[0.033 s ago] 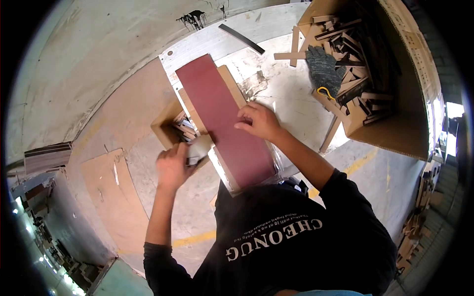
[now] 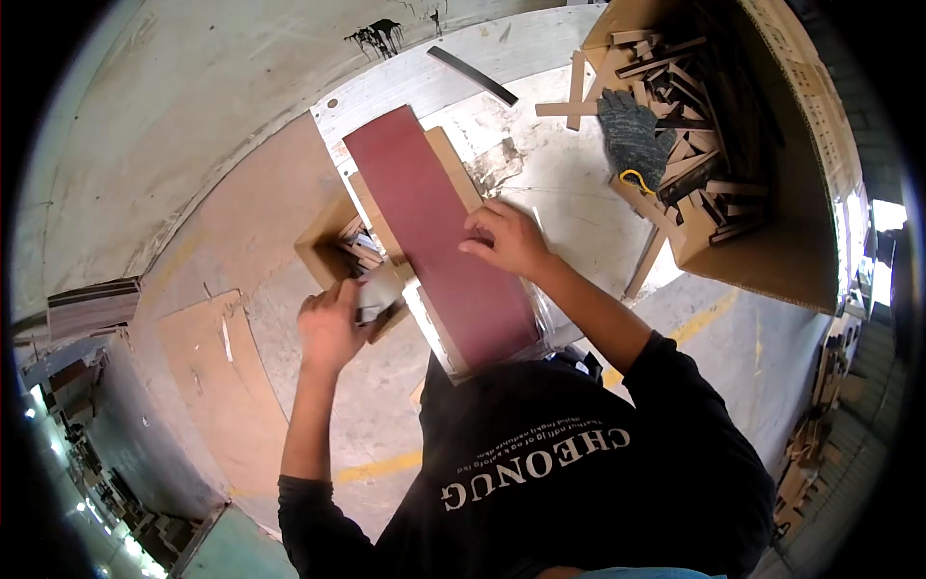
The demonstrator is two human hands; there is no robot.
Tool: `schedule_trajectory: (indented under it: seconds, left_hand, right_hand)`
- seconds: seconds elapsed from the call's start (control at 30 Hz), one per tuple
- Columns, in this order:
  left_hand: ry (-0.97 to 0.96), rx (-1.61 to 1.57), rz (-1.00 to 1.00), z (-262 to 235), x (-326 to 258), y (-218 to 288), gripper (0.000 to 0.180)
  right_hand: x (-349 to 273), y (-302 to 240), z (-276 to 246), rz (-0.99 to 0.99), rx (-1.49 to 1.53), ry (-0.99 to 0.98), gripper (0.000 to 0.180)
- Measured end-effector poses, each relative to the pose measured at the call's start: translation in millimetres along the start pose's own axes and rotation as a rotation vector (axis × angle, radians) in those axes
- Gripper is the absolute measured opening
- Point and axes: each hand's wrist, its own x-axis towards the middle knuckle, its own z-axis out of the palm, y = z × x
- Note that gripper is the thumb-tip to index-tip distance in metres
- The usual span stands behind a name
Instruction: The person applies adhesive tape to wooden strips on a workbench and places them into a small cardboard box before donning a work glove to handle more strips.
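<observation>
A long dark red strip (image 2: pixel 439 227), flat and matte, lies slantwise on a brown board (image 2: pixel 446 159) in front of me. On its right side rests my right hand (image 2: pixel 509 238), with thumb and forefinger a little apart and nothing visible between them. Left of the strip, my left hand (image 2: pixel 333 326) grips a small pale grey flat piece (image 2: pixel 383 292), blurred by motion; its exact kind cannot be made out. That piece is close to the strip's left edge, over a small cardboard box (image 2: pixel 318 243) holding several narrow offcuts.
A large cardboard box (image 2: pixel 762 261) full of wood offcuts lies at the right, with a grey knitted glove (image 2: pixel 632 135) at its opening. Loose strips lie around it, and a dark strip (image 2: pixel 473 75) sits on the white table (image 2: pixel 579 207). Flat cardboard (image 2: pixel 217 376) lies at left.
My left hand has shifted slightly left with the pale piece, away from the red strip. The right hand stays in place on the strip.
</observation>
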Motion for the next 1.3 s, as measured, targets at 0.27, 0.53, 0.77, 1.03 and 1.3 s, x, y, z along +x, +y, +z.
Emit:
schedule_trajectory:
  seconds: [0.27, 0.53, 0.77, 1.03, 1.3]
  left_hand:
    - [-0.065, 0.046, -0.027, 4, -7, -1, 0.045]
    - [-0.013, 0.022, -0.041, 8, -8, 2, 0.050]
    - [0.008, 0.042, -0.036, -1, -8, 6, 0.048]
    - [0.010, 0.043, -0.061, 8, -11, 5, 0.053]
    - [0.013, 0.073, -0.048, 8, -11, 8, 0.052]
  right_hand:
    - [-10, 11, -14, -0.094, -0.047, 0.179, 0.019]
    - [-26, 26, -36, 0.071, -0.236, 0.113, 0.024]
    - [-42, 43, -44, 0.100, -0.529, 0.249, 0.043]
    - [-34, 43, -76, 0.460, -0.370, 0.147, 0.019]
    - [-30, 51, -87, 0.312, -0.420, 0.049, 0.020]
